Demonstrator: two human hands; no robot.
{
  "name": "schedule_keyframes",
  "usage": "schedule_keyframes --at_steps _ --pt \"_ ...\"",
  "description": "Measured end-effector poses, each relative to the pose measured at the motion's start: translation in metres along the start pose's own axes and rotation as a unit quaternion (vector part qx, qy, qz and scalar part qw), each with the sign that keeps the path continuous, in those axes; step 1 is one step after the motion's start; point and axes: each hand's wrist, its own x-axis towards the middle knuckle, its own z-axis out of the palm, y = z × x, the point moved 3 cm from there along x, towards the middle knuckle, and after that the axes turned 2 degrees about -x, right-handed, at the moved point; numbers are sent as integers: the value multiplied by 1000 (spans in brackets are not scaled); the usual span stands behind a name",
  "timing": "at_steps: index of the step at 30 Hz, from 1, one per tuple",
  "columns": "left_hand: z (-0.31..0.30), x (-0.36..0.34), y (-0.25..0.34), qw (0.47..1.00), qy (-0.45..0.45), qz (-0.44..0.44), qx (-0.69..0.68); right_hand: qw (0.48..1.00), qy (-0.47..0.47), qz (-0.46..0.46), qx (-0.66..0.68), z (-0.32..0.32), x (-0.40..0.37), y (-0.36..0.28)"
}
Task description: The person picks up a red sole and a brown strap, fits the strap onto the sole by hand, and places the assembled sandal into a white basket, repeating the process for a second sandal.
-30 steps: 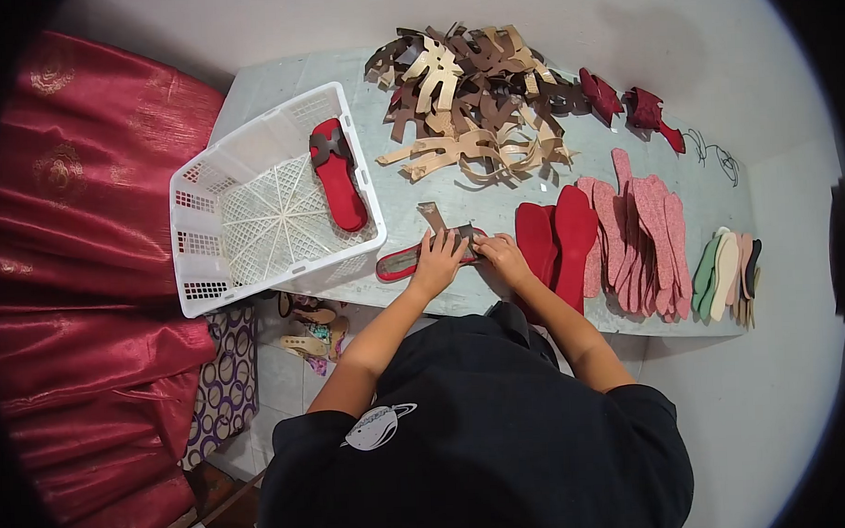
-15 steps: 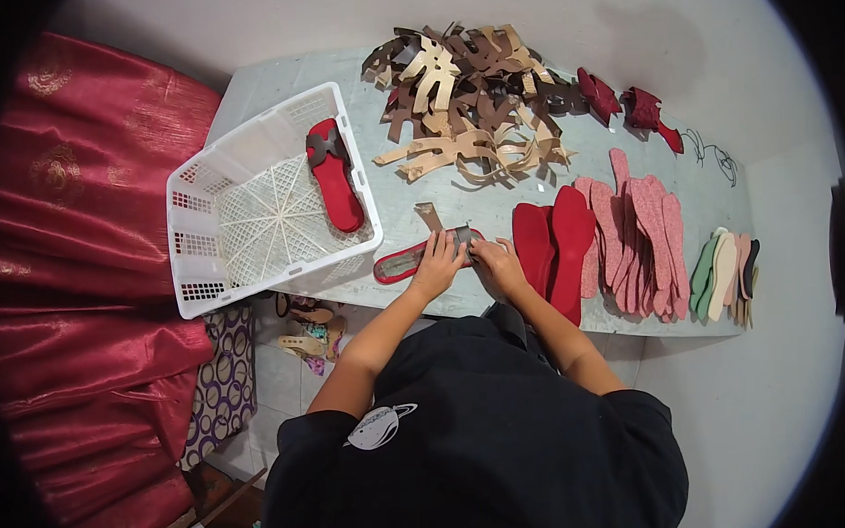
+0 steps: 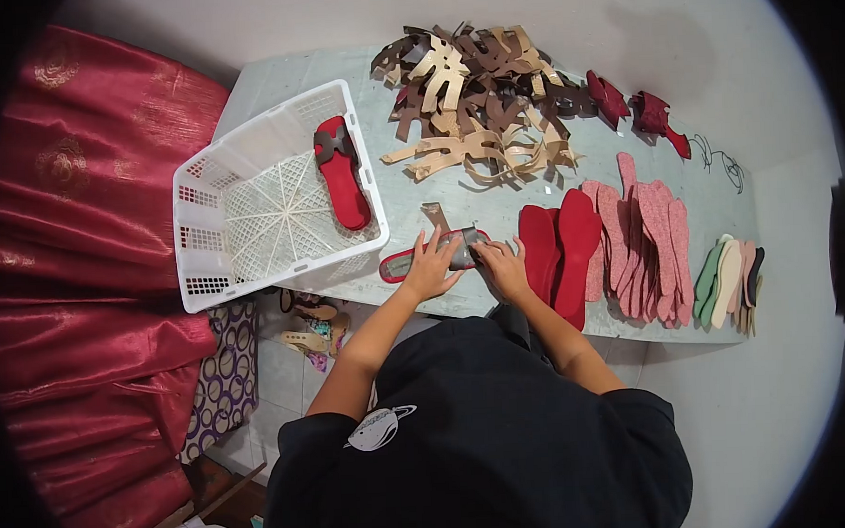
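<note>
A red sandal sole (image 3: 399,267) lies on the table with its grey underside up. Across its right part a dark strap (image 3: 463,253) is folded over, and the strap's loose brown end (image 3: 433,216) sticks out beyond the far edge. My left hand (image 3: 428,269) rests on the sole with fingers spread, pressing near the strap. At the sole's right end, my right hand (image 3: 505,269) has bent fingertips on the strap's edge. Close to its right stand red insoles (image 3: 578,249), leaning together.
A white plastic basket (image 3: 185,263) at left holds a finished-looking red sandal (image 3: 347,192). Cut straps (image 3: 472,95) are heaped at the back. Pink soles (image 3: 659,246), green and cream soles (image 3: 721,281), and dark red straps (image 3: 608,99) lie to the right.
My left hand's fingers have spread wider on the sole. My right hand's fingers have loosened slightly at the strap. The whole view has shifted a little.
</note>
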Motion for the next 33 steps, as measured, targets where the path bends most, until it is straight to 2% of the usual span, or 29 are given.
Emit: schedule_keyframes --at_steps 5,9,14,18,20,26,33 --pt "-2 -4 -15 999 -26 -15 -29 996 -84 -33 -21 -10 2 -9" --pt "-3 -5 -16 997 -55 -38 -29 991 -98 -73 -51 -9 -1 -11" --pt "-3 -4 -13 996 -21 -72 -50 986 -91 -95 -105 3 -7 -10" --pt "4 1 -15 996 25 -76 -39 987 -113 -74 -89 2 -6 -10" --pt "4 4 -17 992 45 -106 -50 984 -130 -87 -91 -3 -1 -11" --pt "7 9 -20 985 69 -137 -84 982 -86 -133 -99 -3 4 -6" --pt "7 11 -23 977 70 -165 -117 984 -75 -136 -91 -4 7 -4"
